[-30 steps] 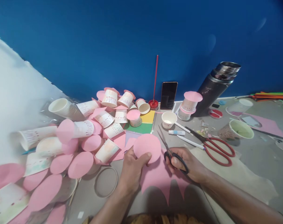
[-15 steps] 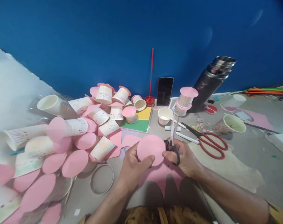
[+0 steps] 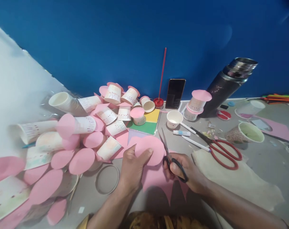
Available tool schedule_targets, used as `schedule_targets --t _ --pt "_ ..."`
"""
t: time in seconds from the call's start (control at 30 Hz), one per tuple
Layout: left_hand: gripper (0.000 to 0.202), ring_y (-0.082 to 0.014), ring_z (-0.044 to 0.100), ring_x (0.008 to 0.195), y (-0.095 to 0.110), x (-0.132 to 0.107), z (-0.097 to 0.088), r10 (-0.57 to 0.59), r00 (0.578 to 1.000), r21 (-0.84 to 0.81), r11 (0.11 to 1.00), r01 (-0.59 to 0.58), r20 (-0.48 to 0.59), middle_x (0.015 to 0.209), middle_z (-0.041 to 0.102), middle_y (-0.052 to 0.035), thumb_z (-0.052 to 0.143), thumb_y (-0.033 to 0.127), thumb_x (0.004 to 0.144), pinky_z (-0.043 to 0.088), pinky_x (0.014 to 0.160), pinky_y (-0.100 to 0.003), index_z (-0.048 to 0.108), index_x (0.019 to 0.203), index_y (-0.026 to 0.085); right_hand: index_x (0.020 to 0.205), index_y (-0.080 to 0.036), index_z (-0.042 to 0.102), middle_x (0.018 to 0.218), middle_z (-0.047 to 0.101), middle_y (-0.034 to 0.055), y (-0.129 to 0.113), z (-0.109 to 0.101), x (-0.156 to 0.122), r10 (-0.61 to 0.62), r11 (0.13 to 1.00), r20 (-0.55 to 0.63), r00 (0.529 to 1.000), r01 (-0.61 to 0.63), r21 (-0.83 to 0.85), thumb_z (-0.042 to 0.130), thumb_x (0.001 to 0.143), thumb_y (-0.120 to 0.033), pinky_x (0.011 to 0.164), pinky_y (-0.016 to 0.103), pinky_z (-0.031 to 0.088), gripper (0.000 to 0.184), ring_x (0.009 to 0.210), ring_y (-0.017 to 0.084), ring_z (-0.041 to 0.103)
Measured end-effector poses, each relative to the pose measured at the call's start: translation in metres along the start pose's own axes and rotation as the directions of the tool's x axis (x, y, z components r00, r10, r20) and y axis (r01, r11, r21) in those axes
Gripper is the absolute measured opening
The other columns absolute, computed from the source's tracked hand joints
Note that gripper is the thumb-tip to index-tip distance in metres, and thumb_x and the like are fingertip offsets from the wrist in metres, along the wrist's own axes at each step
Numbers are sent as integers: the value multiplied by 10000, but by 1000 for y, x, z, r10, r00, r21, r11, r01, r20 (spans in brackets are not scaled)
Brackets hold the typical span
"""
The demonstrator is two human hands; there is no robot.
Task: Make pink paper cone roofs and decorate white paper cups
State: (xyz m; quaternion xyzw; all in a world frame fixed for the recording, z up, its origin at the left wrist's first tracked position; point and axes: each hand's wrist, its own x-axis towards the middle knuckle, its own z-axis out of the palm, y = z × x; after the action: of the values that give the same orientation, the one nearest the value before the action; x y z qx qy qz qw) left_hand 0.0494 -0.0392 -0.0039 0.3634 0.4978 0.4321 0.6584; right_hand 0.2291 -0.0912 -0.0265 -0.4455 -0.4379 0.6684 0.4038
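Observation:
Pinched between thumb and fingers of my left hand (image 3: 134, 162) is a round pink paper disc (image 3: 154, 152), held flat side up above the table. My right hand (image 3: 182, 171) grips black-handled scissors (image 3: 167, 152), their blades slightly apart and pointing away from me, just beside the disc's right edge. Under both hands lies a pink paper scrap (image 3: 157, 181) with jagged, pointed edges. A grey ring (image 3: 107, 179) rests on the table to the left of my left wrist.
Paper cups with pink discs (image 3: 83, 127) crowd the left side. Further back stand a phone (image 3: 175, 93), a small white cup (image 3: 174, 119) and a dark flask (image 3: 224, 86). Red-handled scissors (image 3: 225, 154), a glue stick (image 3: 182, 133) and a patterned cup (image 3: 245, 132) lie or stand to the right.
The scissors have turned from upright to tilted left, blades beside the disc's right edge. My left hand and the disc have shifted slightly left. The view has swung a little left.

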Motion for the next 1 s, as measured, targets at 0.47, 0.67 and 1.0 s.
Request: schedule_targets --t 0.47,0.67,1.0 --pt "279 -89 364 524 25 -10 9 177 963 276 954 -117 -204 533 453 47 743 270 707 365 485 -216 534 548 177 753 -167 607 612 606 18 4 0 2 77 996 2 997 -76 -42 684 666 -867 544 259 323 710 566 126 476" --pt "310 -88 348 518 24 -10 9 175 963 286 952 -113 -204 532 436 56 741 285 708 352 486 -219 500 540 186 735 -163 601 591 599 16 5 0 3 100 994 -6 995 -100 -40 702 630 -877 516 242 304 729 542 115 459" --pt "219 -73 308 471 18 -9 6 116 978 218 973 -78 -171 498 409 79 746 301 740 374 476 -216 609 633 168 724 -165 593 566 583 11 9 1 4 93 995 -20 996 -93 -33 710 612 -881 512 239 316 734 526 116 466"
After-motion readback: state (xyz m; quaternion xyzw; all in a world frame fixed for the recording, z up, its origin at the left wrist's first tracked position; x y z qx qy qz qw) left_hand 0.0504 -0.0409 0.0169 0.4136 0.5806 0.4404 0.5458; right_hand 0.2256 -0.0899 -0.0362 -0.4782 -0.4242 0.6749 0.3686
